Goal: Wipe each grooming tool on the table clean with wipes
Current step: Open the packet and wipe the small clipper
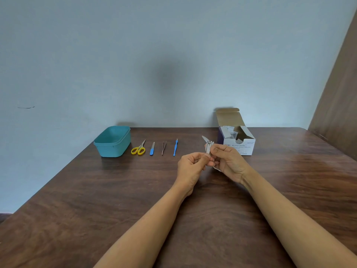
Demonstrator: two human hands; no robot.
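Head cam: box marked "BD Alcohol Swabs".

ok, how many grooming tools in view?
5. Four lie in a row on the table beside the teal tub: yellow scissors, blue-handled file, tweezers, blue stick tool. A nail clipper is held by left hand and right hand. The tub may hide more.

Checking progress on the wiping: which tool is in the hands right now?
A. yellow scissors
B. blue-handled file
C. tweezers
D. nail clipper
D: the nail clipper is gripped between the left hand and right hand; the others lie on the table.
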